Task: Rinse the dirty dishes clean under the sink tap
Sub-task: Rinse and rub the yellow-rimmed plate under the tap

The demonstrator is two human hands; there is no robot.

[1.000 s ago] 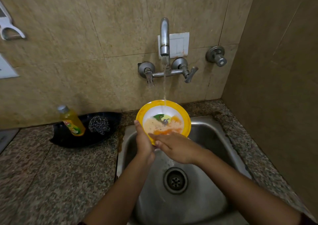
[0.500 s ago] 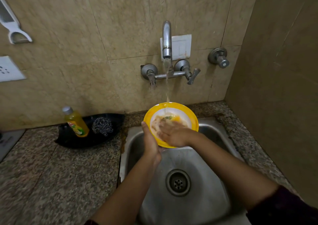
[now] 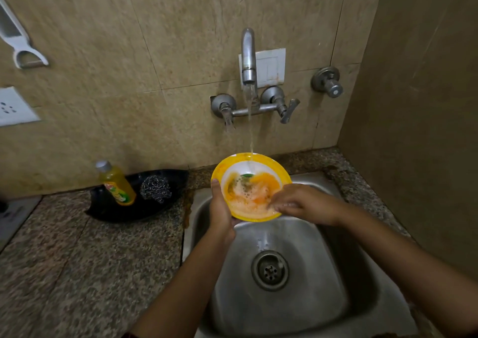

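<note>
A yellow-rimmed white bowl (image 3: 261, 160) with orange food residue and a green bit is held above the steel sink (image 3: 305, 309), tilted toward me. Water runs from the wall tap (image 3: 248, 60) into its far side. My left hand (image 3: 219, 212) grips the bowl's left rim, thumb on the edge. At the bowl's lower right edge my right hand (image 3: 302, 203) has its fingertips in the foamy orange water, fingers spread.
A black tray (image 3: 108, 208) on the granite counter left of the sink holds a yellow dish-soap bottle (image 3: 116, 185) and a steel scrubber (image 3: 156, 189). A second valve (image 3: 328, 81) sits right of the tap. A side wall stands close on the right.
My right hand slid from the middle of the bowl to its lower right edge. The residue has spread into foamy orange water.
</note>
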